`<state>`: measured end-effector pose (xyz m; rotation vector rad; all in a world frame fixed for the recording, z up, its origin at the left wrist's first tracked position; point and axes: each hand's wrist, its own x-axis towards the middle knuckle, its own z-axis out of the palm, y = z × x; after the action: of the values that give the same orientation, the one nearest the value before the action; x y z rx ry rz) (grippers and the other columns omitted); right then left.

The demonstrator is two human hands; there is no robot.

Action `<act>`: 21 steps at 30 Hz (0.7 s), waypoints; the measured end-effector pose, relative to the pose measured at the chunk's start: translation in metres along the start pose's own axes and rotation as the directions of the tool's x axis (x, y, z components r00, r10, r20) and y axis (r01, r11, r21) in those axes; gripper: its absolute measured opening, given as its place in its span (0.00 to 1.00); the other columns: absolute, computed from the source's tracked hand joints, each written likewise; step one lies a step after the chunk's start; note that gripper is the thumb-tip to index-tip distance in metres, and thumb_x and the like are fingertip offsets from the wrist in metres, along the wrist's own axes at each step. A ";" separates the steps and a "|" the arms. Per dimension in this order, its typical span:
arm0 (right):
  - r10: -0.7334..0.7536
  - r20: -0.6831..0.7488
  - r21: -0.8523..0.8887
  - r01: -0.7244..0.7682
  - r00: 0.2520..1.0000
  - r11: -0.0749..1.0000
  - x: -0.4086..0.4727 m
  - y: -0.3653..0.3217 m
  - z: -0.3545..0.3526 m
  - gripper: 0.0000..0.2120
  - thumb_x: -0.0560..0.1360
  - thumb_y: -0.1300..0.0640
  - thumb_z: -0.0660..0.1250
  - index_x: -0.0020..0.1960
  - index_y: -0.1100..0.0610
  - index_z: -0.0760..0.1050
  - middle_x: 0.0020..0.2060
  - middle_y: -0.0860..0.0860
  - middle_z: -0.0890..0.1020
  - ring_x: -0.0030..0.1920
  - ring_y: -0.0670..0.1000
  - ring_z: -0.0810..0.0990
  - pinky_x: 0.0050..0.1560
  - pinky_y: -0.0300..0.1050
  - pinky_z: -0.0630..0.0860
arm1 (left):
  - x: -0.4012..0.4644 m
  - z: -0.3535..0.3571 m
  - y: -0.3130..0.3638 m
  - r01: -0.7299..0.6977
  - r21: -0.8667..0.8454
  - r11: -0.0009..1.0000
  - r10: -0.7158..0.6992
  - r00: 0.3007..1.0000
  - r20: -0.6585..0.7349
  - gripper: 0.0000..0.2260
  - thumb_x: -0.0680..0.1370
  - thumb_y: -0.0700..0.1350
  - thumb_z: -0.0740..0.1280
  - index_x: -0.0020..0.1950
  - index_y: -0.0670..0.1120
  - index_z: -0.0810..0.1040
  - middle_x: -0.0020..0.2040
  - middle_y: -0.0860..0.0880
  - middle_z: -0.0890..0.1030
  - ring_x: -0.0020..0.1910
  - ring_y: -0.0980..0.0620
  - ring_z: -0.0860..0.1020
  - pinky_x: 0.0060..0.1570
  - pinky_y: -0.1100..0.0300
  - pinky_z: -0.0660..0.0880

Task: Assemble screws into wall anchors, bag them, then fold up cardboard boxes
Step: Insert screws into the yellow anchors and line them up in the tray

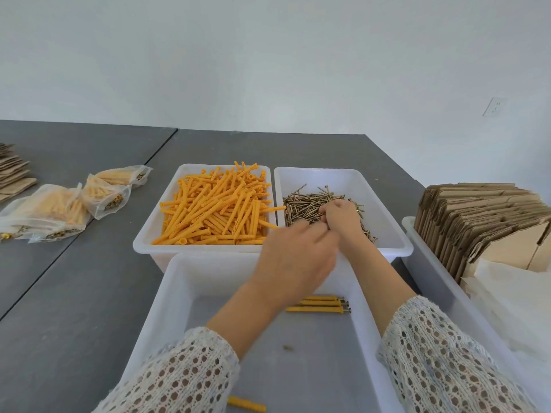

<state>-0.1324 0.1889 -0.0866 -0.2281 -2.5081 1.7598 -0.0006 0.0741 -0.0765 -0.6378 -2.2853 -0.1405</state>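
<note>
A white bin (pixel 149 242) holds a heap of orange wall anchors (pixel 214 207). Beside it on the right, a second white bin (pixel 387 222) holds brass screws (pixel 304 204). My right hand (pixel 340 219) rests on the screw pile with fingers curled down into it; what it grips is hidden. My left hand (pixel 295 257) hovers blurred over the seam between the two bins, fingers bent, touching the right hand; whether it holds anything is unclear. In the near white bin (pixel 179 293) lie three assembled anchors with screws (pixel 322 305), plus one loose anchor (pixel 247 405) at the bottom.
Clear bags of finished anchors (pixel 59 210) lie on the grey table (pixel 74 293) at left, with flat cardboard (pixel 12 174) behind them. A bin at right holds upright flattened cardboard boxes (pixel 477 222) and white plastic bags (pixel 512 299).
</note>
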 end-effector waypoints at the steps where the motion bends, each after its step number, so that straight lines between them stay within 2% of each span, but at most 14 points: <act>1: -0.037 -0.035 -0.046 0.035 0.999 0.998 -0.001 0.001 0.001 0.10 0.76 0.64 0.57 0.37 0.58 0.71 0.32 0.50 0.73 0.32 0.49 0.67 0.32 0.41 0.66 | 0.003 -0.004 -0.011 0.053 0.005 0.999 -0.052 0.995 -0.089 0.05 0.78 0.45 0.64 0.45 0.49 0.79 0.39 0.51 0.77 0.37 0.51 0.74 0.27 0.59 0.65; 3: -0.113 -0.068 -0.153 0.102 0.991 0.983 -0.002 0.002 0.001 0.11 0.76 0.64 0.57 0.35 0.57 0.64 0.30 0.50 0.68 0.31 0.49 0.63 0.31 0.40 0.63 | 0.004 -0.010 -0.033 0.165 0.020 0.986 -0.160 0.975 -0.157 0.06 0.78 0.44 0.64 0.50 0.48 0.80 0.45 0.50 0.78 0.43 0.49 0.75 0.31 0.57 0.70; 5: -0.151 -0.035 -0.315 0.132 0.988 0.940 -0.005 0.000 0.001 0.08 0.76 0.62 0.58 0.38 0.58 0.68 0.35 0.53 0.73 0.37 0.52 0.70 0.39 0.44 0.71 | -0.004 -0.013 -0.055 0.306 0.067 0.950 -0.295 0.946 -0.137 0.08 0.78 0.43 0.64 0.56 0.47 0.79 0.51 0.48 0.78 0.49 0.47 0.75 0.39 0.54 0.73; 6: -0.136 0.004 -0.426 0.124 0.991 0.896 -0.007 -0.001 0.002 0.05 0.76 0.60 0.59 0.44 0.59 0.72 0.42 0.55 0.76 0.45 0.55 0.74 0.48 0.49 0.75 | -0.009 -0.013 -0.065 0.382 0.108 0.918 -0.371 0.922 -0.108 0.10 0.78 0.44 0.64 0.58 0.47 0.78 0.54 0.47 0.77 0.52 0.45 0.74 0.42 0.53 0.72; 8: -0.061 0.083 -0.630 0.099 0.995 0.770 -0.009 -0.002 0.004 0.12 0.76 0.56 0.60 0.58 0.58 0.73 0.60 0.58 0.74 0.61 0.62 0.71 0.64 0.58 0.71 | -0.019 -0.010 -0.081 0.506 0.173 0.845 -0.506 0.861 -0.051 0.12 0.78 0.47 0.64 0.61 0.47 0.77 0.57 0.45 0.75 0.56 0.44 0.73 0.47 0.50 0.72; 10: -0.025 0.126 -0.735 0.110 0.992 0.669 -0.013 -0.003 0.006 0.17 0.78 0.53 0.61 0.64 0.59 0.70 0.68 0.60 0.66 0.68 0.65 0.64 0.68 0.60 0.66 | -0.026 -0.006 -0.092 0.567 0.208 0.797 -0.584 0.811 0.028 0.13 0.79 0.52 0.63 0.60 0.48 0.77 0.58 0.46 0.74 0.58 0.44 0.71 0.50 0.49 0.71; 12: -0.014 0.128 -0.777 0.109 0.992 0.620 -0.016 -0.005 0.007 0.18 0.78 0.52 0.60 0.64 0.60 0.71 0.70 0.59 0.63 0.69 0.65 0.62 0.67 0.60 0.66 | -0.032 0.000 -0.098 0.570 0.192 0.799 -0.596 0.793 0.125 0.15 0.80 0.57 0.61 0.59 0.51 0.79 0.56 0.48 0.74 0.58 0.45 0.69 0.52 0.50 0.71; 14: 0.005 0.115 -0.789 0.088 0.993 0.608 -0.017 -0.005 0.008 0.17 0.79 0.52 0.59 0.63 0.60 0.71 0.71 0.59 0.62 0.69 0.65 0.63 0.65 0.59 0.67 | -0.034 0.004 -0.101 0.558 0.101 0.824 -0.566 0.800 0.198 0.15 0.80 0.58 0.61 0.60 0.52 0.78 0.55 0.49 0.73 0.57 0.47 0.70 0.51 0.52 0.72; 17: 0.012 0.111 -0.784 0.080 0.994 0.616 -0.019 -0.007 0.007 0.15 0.79 0.55 0.58 0.62 0.61 0.72 0.69 0.60 0.63 0.67 0.65 0.64 0.64 0.58 0.67 | -0.033 0.006 -0.101 0.560 -0.007 0.828 -0.542 0.804 0.246 0.12 0.79 0.55 0.63 0.61 0.54 0.76 0.52 0.52 0.73 0.53 0.51 0.72 0.45 0.56 0.73; 19: 0.005 0.112 -0.776 0.084 0.994 0.626 -0.019 -0.006 0.007 0.13 0.79 0.60 0.57 0.61 0.62 0.72 0.67 0.62 0.65 0.65 0.65 0.67 0.65 0.57 0.69 | -0.032 0.006 -0.101 0.595 -0.038 0.803 -0.565 0.780 0.268 0.12 0.79 0.52 0.64 0.62 0.55 0.75 0.51 0.53 0.73 0.48 0.53 0.73 0.40 0.57 0.72; 21: -0.007 0.121 -0.761 0.097 0.993 0.642 -0.016 -0.004 0.007 0.12 0.77 0.64 0.56 0.58 0.63 0.72 0.64 0.63 0.69 0.61 0.64 0.72 0.63 0.57 0.72 | -0.033 0.005 -0.101 0.618 -0.052 0.784 -0.582 0.762 0.283 0.13 0.79 0.51 0.65 0.63 0.55 0.74 0.52 0.53 0.73 0.46 0.53 0.74 0.40 0.57 0.73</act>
<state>-0.1177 0.1784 -0.0844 -0.0893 -3.1446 0.5635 -0.0334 -0.0252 -0.0940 0.0542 -2.6777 -0.5666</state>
